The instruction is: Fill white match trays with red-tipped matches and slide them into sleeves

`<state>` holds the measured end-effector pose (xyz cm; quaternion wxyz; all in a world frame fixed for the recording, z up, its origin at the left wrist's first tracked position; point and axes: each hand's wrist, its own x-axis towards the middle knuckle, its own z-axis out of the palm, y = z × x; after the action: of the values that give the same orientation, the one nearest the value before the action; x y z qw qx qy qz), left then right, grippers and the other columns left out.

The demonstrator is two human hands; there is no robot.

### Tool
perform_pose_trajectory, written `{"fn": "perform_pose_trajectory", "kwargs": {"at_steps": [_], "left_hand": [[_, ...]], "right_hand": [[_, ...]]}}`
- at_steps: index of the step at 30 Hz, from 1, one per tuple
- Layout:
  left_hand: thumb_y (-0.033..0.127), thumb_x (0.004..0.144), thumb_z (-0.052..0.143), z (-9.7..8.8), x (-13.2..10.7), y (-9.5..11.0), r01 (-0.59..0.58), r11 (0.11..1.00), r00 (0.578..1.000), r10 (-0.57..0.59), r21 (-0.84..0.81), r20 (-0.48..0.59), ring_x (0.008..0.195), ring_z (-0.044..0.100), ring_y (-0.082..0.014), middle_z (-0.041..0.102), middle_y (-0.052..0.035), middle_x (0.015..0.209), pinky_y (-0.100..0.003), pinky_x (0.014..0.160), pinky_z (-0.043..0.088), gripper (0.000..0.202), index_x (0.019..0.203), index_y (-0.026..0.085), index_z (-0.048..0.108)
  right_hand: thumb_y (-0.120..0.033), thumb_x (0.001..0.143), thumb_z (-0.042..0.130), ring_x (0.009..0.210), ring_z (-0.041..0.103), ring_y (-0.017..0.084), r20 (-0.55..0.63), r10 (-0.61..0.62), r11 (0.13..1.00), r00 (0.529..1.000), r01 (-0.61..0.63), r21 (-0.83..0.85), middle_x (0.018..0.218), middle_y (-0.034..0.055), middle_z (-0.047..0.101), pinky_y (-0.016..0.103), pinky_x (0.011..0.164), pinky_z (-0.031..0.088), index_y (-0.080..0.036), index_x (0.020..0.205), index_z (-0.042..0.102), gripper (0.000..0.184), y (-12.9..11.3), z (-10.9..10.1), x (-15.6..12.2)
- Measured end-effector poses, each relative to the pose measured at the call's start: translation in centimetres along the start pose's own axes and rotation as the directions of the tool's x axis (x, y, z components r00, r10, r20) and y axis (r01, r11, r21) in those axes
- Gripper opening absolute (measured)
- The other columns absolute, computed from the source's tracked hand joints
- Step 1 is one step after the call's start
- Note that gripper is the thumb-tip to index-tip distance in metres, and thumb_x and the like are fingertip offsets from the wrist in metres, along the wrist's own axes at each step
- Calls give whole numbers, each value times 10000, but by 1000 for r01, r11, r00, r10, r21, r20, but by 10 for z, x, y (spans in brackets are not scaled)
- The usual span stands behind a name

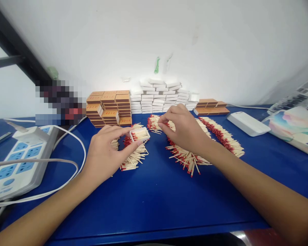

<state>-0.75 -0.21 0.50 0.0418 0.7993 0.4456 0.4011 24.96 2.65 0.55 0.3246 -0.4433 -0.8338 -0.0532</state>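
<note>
My left hand (105, 150) grips a small white matchbox tray (145, 138) between thumb and fingers. Red-tipped matches (140, 133) lie inside that tray. To its right, my right hand (183, 128) hovers over a match pile with thumb and index finger pinched together; whatever is between the fingertips is too small to make out. Loose matches (133, 161) spread on the table beneath the tray. Another heap of matches (190, 160) lies under my right hand, partly hidden by it, and a long row of matches (222, 136) runs to the right.
Orange-brown matchboxes (109, 106) are stacked at the back left, white trays (154, 97) along the wall, and more matchboxes (210, 107) right of them. A power strip (23, 164) with looping cables takes up the blue table's (156, 212) left. A white device (248, 123) sits right.
</note>
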Motion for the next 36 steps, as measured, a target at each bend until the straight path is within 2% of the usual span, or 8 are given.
{"fn": "perform_pose_trajectory", "kwargs": {"at_steps": [4, 8, 16, 29, 36], "left_hand": [[442, 853, 821, -2, 0, 2, 4, 1000, 1000, -4, 7, -2, 933, 703, -209, 793, -2, 987, -362, 871, 544, 299, 1079, 249, 790], [443, 856, 819, -1, 0, 2, -8, 1000, 1000, 8, 21, -9, 927, 702, -203, 790, 0, 968, -355, 872, 541, 294, 1068, 241, 790], [482, 859, 806, 0, 0, 1, -18, 999, 1000, 19, 35, -25, 932, 708, -211, 791, -14, 978, -359, 868, 554, 329, 1076, 235, 788], [479, 870, 797, 1, 0, -3, -37, 998, 999, 37, 57, 3, 937, 704, -222, 792, -13, 975, -372, 870, 549, 328, 1107, 253, 782], [485, 876, 788, 1, 0, -3, -60, 997, 998, 60, 55, -7, 914, 703, -217, 793, -22, 962, -367, 858, 549, 340, 1100, 229, 784]], "right_hand": [[-223, 960, 631, 931, 479, 268, 166, 62, 992, 984, -43, -115, 874, 102, 625, 406, 843, 374, -171, 850, 718, 150, 11, 16, -4], [-248, 971, 633, 957, 464, 276, 241, 92, 979, 966, -44, -199, 917, 121, 627, 398, 814, 344, -155, 858, 727, 173, 7, 23, -5], [-200, 993, 572, 937, 461, 265, 290, 80, 976, 954, -16, -219, 914, 125, 627, 391, 838, 349, -143, 845, 707, 208, 7, 26, -3], [-254, 1010, 598, 934, 477, 262, 337, 32, 990, 941, 17, -141, 920, 110, 638, 388, 855, 382, -161, 884, 710, 192, 5, 20, -6], [-240, 1029, 559, 994, 478, 283, 371, 25, 977, 928, 56, -206, 1003, 143, 637, 394, 876, 378, -140, 935, 704, 200, 4, 20, -8]]}}
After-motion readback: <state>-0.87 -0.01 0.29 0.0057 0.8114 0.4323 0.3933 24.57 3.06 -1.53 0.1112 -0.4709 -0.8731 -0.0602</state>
